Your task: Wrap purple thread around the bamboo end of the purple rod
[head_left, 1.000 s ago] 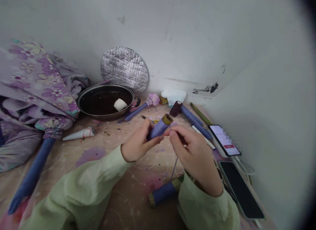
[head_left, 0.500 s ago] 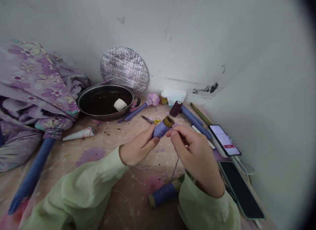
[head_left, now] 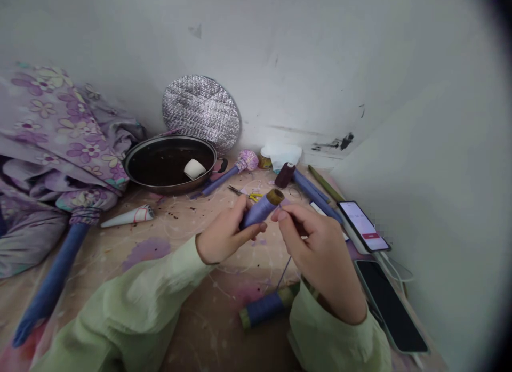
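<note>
My left hand [head_left: 226, 228] is wrapped around a spool of blue-purple thread [head_left: 258, 211], tilted with its bare brown tube end up and to the right. Close beside that end, my right hand [head_left: 316, 249] is closed in a pinch on a thread [head_left: 283, 273]. This strand runs down from the fingers toward a second spool of blue thread [head_left: 264, 309] lying on the cloth below. The right sleeve hides part of that second spool's right end.
Behind my hands lie yellow-handled scissors [head_left: 252, 196], a dark maroon thread cone [head_left: 285, 175] and blue-wrapped rods [head_left: 312, 191]. A black pan [head_left: 168, 188] stands at back left. Two phones [head_left: 366, 228] with cables lie on the right, by the wall.
The spool in my left hand has turned slightly, and more of its wound side shows as the fingers have shifted around it. My right hand keeps its pinch almost in place.
</note>
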### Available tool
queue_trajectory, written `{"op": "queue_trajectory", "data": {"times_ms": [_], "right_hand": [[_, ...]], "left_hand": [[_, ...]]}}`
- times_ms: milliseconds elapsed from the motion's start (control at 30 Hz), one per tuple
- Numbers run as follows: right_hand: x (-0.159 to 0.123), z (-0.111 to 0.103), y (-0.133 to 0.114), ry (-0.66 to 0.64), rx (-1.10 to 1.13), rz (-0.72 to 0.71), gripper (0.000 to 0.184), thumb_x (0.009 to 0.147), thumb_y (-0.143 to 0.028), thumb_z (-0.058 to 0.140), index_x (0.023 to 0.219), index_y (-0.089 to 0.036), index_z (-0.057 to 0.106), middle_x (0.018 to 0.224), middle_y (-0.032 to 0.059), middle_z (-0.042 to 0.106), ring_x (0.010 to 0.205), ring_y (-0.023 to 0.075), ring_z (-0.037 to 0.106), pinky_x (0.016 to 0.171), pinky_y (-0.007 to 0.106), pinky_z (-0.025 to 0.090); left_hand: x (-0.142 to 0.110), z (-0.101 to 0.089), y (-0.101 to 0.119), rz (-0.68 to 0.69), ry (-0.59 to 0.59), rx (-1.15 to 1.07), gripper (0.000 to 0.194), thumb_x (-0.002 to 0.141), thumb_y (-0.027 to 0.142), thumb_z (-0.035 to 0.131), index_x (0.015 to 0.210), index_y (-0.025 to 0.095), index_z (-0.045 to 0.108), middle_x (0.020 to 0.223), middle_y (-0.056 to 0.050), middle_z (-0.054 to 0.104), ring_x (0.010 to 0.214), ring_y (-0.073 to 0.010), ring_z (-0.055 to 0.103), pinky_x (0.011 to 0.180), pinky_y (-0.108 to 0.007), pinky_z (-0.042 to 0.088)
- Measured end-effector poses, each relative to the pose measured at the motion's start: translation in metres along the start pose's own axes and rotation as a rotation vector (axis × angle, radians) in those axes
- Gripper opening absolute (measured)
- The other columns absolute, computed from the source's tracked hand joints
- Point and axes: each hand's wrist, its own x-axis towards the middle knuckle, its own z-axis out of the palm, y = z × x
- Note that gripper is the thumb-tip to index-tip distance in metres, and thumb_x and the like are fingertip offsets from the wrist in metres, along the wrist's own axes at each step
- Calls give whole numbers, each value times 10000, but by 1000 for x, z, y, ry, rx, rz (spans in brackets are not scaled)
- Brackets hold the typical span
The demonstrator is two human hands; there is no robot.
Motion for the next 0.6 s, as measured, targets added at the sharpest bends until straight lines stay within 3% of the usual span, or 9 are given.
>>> {"op": "queue_trajectory", "data": {"times_ms": [267,467,600], "right_hand": [[2,1,2,-42,30,-8,216,844,-147,438,703,-154,602,598,-15,602,503,78,508,501,205,346],[1,0,1,-61,14,-11,228,848,-157,431,675,-170,578,549,-35,539,478,81,456,488,210,329],[0,-2,-1,-78,78,-17,229,855,-150,429,691,-175,587,612,-24,611,523,86,514,520,209,357]], "left_hand": [[3,3,0,-33,68,-121,227,829,363,533,892,198,390,718,49,436,515,-51,428,473,-206,361],[3,1,0,-75,-52,-255,278,830,394,514,1005,192,440,666,52,393,535,-71,382,490,-223,325],[3,-1,-6,-55,-167,-390,232,836,358,419,963,170,464,660,28,419,577,-102,397,540,-261,332]]}}
